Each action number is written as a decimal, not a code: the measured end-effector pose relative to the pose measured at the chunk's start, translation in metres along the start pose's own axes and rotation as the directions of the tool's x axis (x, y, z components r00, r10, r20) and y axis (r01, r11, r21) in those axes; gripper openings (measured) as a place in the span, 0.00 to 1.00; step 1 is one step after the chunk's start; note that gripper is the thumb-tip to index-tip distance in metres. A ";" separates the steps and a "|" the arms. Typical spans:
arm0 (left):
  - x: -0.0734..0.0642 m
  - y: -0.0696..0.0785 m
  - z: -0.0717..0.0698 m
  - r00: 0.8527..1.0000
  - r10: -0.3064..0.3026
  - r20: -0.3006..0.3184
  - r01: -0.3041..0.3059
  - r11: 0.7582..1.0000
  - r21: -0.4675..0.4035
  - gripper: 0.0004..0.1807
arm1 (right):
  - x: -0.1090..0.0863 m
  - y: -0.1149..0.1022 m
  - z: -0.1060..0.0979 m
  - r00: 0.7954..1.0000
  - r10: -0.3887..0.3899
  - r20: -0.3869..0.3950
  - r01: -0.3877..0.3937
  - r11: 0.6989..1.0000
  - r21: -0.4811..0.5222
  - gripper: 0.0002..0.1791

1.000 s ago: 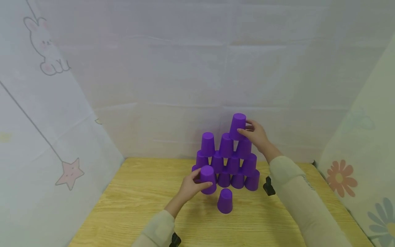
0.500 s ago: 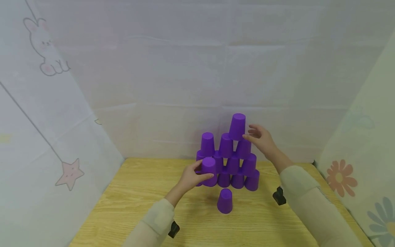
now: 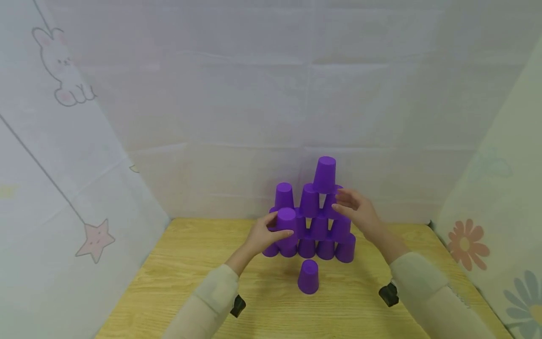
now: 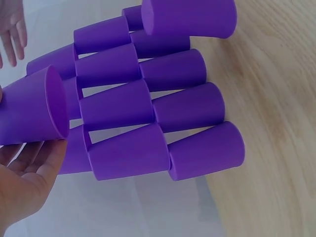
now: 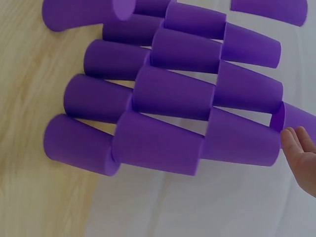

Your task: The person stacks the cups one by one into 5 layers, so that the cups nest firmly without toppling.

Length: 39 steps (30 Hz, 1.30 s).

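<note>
Several upside-down purple plastic cups form a stepped pyramid against the back wall, with a bottom-row cup (image 3: 346,248) at its right end. A lone cup (image 3: 325,175) tops the stack on the right, above a third-row cup (image 3: 310,200). My left hand (image 3: 259,237) holds another upside-down cup (image 3: 286,228) between thumb and fingers, in front of the pyramid's left side. The left wrist view shows that held cup (image 4: 29,108) with its rim facing the stack. My right hand (image 3: 360,213) is empty, fingers loosely extended, beside the upper right of the pyramid; its fingertips (image 5: 291,140) overlap the top cup's edge in the right wrist view.
One separate upside-down cup (image 3: 308,278) stands on the wooden table (image 3: 178,282) in front of the pyramid. A pale sheet (image 3: 211,117) hangs behind, with printed side panels at left and right. Black wrist cameras (image 3: 388,294) sit at the sleeves.
My right hand has let go of the top cup and moved down and to the right. The left hand has lifted its cup slightly and carried it toward the stack.
</note>
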<state>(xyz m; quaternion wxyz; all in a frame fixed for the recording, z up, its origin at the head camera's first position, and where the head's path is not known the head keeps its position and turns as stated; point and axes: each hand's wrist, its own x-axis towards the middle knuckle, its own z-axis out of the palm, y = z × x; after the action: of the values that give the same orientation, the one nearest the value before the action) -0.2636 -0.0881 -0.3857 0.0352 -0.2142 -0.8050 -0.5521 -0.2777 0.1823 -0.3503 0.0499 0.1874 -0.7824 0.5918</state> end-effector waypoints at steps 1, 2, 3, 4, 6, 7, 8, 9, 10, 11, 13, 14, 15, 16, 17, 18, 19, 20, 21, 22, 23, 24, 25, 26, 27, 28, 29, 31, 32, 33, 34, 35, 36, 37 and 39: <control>0.003 -0.003 0.000 1.000 0.008 -0.003 -0.008 1.000 -0.005 0.26 | -0.003 0.003 0.001 1.000 -0.006 0.000 0.006 1.000 0.008 0.35; 0.005 -0.005 0.000 1.000 0.006 -0.006 -0.006 1.000 -0.009 0.26 | -0.006 0.006 0.003 1.000 -0.008 -0.004 0.008 1.000 0.013 0.34; 0.007 -0.007 0.000 1.000 0.010 -0.007 -0.010 1.000 -0.018 0.26 | -0.009 0.009 0.004 1.000 -0.013 -0.008 0.014 1.000 0.016 0.33; 0.007 -0.003 -0.001 1.000 0.011 -0.007 -0.011 1.000 -0.029 0.26 | -0.012 0.013 0.006 1.000 -0.020 -0.013 0.021 1.000 0.021 0.33; 0.007 0.002 -0.002 1.000 0.008 -0.012 -0.009 0.999 -0.043 0.26 | -0.017 0.020 0.009 0.999 -0.033 -0.027 0.034 0.999 0.031 0.31; 0.006 0.008 -0.002 1.000 0.007 -0.011 -0.007 0.999 -0.053 0.25 | -0.020 0.024 0.010 0.999 -0.037 -0.035 0.039 0.998 0.040 0.31; 0.005 0.012 -0.003 1.000 0.005 -0.012 -0.006 0.998 -0.057 0.25 | -0.023 0.027 0.012 0.998 -0.037 -0.044 0.039 0.998 0.044 0.30; 0.005 0.017 -0.003 1.000 0.010 -0.013 -0.011 0.998 -0.061 0.25 | -0.026 0.031 0.014 0.998 -0.041 -0.050 0.043 0.998 0.048 0.29; 0.004 0.020 -0.004 1.000 0.015 -0.014 -0.016 0.998 -0.062 0.25 | -0.029 0.035 0.016 0.998 -0.041 -0.053 0.044 0.997 0.056 0.29; 0.004 0.022 -0.005 1.000 0.016 -0.013 -0.017 0.998 -0.058 0.25 | -0.032 0.038 0.019 0.998 -0.039 -0.058 0.042 0.998 0.054 0.28; 0.006 0.023 -0.006 1.000 0.011 -0.015 -0.012 0.998 -0.061 0.25 | -0.039 0.044 0.025 0.998 -0.021 -0.059 0.024 0.998 0.050 0.26; 0.009 0.021 -0.007 1.000 0.019 -0.017 -0.020 0.998 -0.057 0.26 | -0.043 0.045 0.028 0.998 -0.017 -0.059 0.019 0.999 0.042 0.26; 0.012 0.018 -0.007 1.000 0.022 -0.022 -0.023 0.998 -0.051 0.26 | -0.046 0.047 0.032 0.998 -0.018 -0.059 0.020 0.999 0.041 0.25; 0.015 0.015 -0.007 0.999 0.019 -0.028 -0.020 0.999 -0.044 0.26 | -0.050 0.050 0.036 0.998 -0.016 -0.062 0.018 0.999 0.036 0.24; 0.018 0.012 -0.007 0.999 0.014 -0.036 -0.015 0.999 -0.033 0.26 | -0.053 0.052 0.040 0.998 -0.014 -0.065 0.016 0.999 0.028 0.24; 0.022 0.009 -0.007 0.999 0.009 -0.045 -0.010 1.000 -0.022 0.26 | -0.056 0.055 0.043 0.998 -0.006 -0.065 0.007 1.000 0.019 0.24; 0.025 0.007 -0.007 0.999 0.009 -0.052 -0.010 1.000 -0.005 0.27 | -0.058 0.060 0.047 0.998 -0.009 -0.068 0.010 1.000 0.009 0.24; 0.028 0.004 -0.006 0.998 0.016 -0.060 -0.015 1.000 0.009 0.27 | -0.059 0.066 0.049 0.997 0.002 -0.071 -0.002 1.000 0.003 0.24; 0.030 0.004 -0.006 0.998 0.008 -0.069 -0.006 1.000 0.019 0.27 | -0.060 0.072 0.052 0.997 0.015 -0.072 -0.015 1.000 -0.002 0.25; 0.032 0.005 -0.006 0.997 0.003 -0.076 -0.001 1.000 0.027 0.28 | -0.061 0.078 0.054 0.997 0.030 -0.077 -0.031 0.999 -0.012 0.25; 0.033 0.005 -0.006 0.997 0.008 -0.078 -0.005 0.999 0.033 0.29 | -0.061 0.084 0.056 0.996 0.050 -0.076 -0.051 0.999 -0.016 0.26; 0.035 0.005 -0.006 0.997 0.010 -0.081 -0.007 0.999 0.035 0.29 | -0.062 0.090 0.059 0.995 0.066 -0.078 -0.068 0.997 -0.021 0.26; 0.036 0.005 -0.006 0.997 0.010 -0.080 -0.007 0.999 0.035 0.31 | -0.063 0.096 0.061 0.993 0.084 -0.079 -0.086 0.996 -0.015 0.27; 0.037 0.006 -0.006 0.997 0.005 -0.080 -0.003 1.000 0.031 0.32 | -0.064 0.100 0.063 0.991 0.107 -0.079 -0.108 0.994 -0.009 0.27; 0.038 0.007 -0.007 0.997 0.002 -0.078 0.000 1.000 0.026 0.34 | -0.066 0.103 0.066 0.990 0.119 -0.080 -0.119 0.993 0.002 0.28; 0.039 0.008 -0.008 0.997 0.000 -0.072 0.001 1.000 0.017 0.35 | -0.067 0.106 0.068 0.988 0.130 -0.079 -0.130 0.991 0.012 0.28; 0.040 0.010 -0.009 0.998 -0.003 -0.063 0.003 1.000 0.007 0.36 | -0.069 0.108 0.071 0.986 0.147 -0.075 -0.145 0.989 0.026 0.28; 0.042 0.015 -0.010 0.999 -0.007 -0.042 0.006 1.000 -0.026 0.36 | -0.072 0.111 0.076 0.983 0.172 -0.064 -0.170 0.985 0.041 0.29; 0.042 0.020 -0.011 1.000 -0.008 -0.028 0.006 0.999 -0.048 0.35 | -0.073 0.113 0.079 0.982 0.182 -0.058 -0.179 0.983 0.043 0.30; 0.042 0.025 -0.012 1.000 -0.007 -0.015 0.006 0.998 -0.064 0.33 | -0.074 0.114 0.081 0.980 0.191 -0.051 -0.189 0.981 0.047 0.30; 0.042 0.030 -0.013 1.000 -0.010 -0.004 0.009 0.997 -0.072 0.31 | -0.075 0.115 0.084 0.980 0.196 -0.043 -0.194 0.980 0.043 0.31; 0.042 0.036 -0.014 1.000 -0.013 0.004 0.013 0.997 -0.077 0.29 | -0.076 0.117 0.087 0.978 0.206 -0.035 -0.205 0.978 0.039 0.32; 0.042 0.041 -0.014 1.000 -0.015 0.011 0.016 0.996 -0.084 0.28 | -0.076 0.119 0.089 0.976 0.216 -0.031 -0.215 0.976 0.034 0.32; 0.041 0.046 -0.015 1.000 -0.025 0.014 0.026 0.997 -0.078 0.28 | -0.076 0.120 0.091 0.975 0.221 -0.029 -0.220 0.975 0.034 0.33; 0.042 0.050 -0.017 0.999 -0.032 0.013 0.033 0.998 -0.061 0.27 | -0.077 0.124 0.096 0.972 0.233 -0.026 -0.232 0.972 0.032 0.34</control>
<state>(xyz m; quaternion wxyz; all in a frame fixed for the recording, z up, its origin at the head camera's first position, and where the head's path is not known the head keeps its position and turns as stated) -0.2859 -0.0753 -0.3234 0.0147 -0.2053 -0.7913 -0.5757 -0.2365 0.1378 -0.5137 -0.0108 0.0863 -0.7895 0.6075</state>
